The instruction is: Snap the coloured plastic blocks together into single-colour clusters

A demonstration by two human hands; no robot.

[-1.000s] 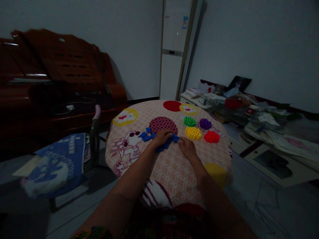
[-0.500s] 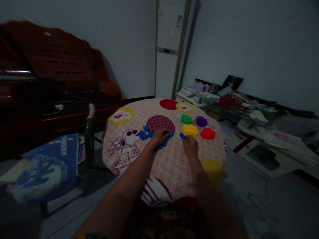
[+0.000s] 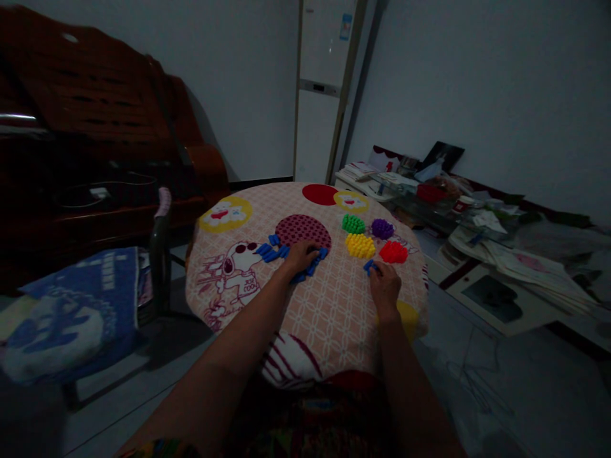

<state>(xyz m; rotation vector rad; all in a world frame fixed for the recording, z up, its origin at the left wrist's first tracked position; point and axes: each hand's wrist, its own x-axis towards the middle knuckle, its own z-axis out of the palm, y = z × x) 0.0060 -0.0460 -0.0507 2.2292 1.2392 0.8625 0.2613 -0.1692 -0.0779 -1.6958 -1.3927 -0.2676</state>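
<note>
My left hand point(image 3: 300, 256) rests on the cloth-covered round table point(image 3: 329, 318), fingers bent down among loose small blue pieces point(image 3: 270, 252). The blue pieces are short and stick-like, and lie on both sides of that hand; what its fingertips hold is hidden. Farther right, my right hand point(image 3: 386, 283) pinches a blue piece point(image 3: 369, 266) between thumb and fingers, just in front of the yellow pile point(image 3: 359, 245). Beside the yellow pile lie a red pile point(image 3: 394, 252), a green pile point(image 3: 353, 223) and a purple pile point(image 3: 382, 228) of small pieces.
A chair point(image 3: 160, 267) with a blue printed cloth point(image 3: 81, 312) stands left of the table. Behind it is a wooden sofa point(image 3: 105, 102). A tall white cabinet-like unit point(image 3: 319, 127) fills the corner. Along the right wall runs a low, cluttered cabinet point(image 3: 477, 280).
My right hand has moved right with the blue piece, away from the left hand and toward the red pile. The left hand stays among the blue pieces. The view has shifted slightly.
</note>
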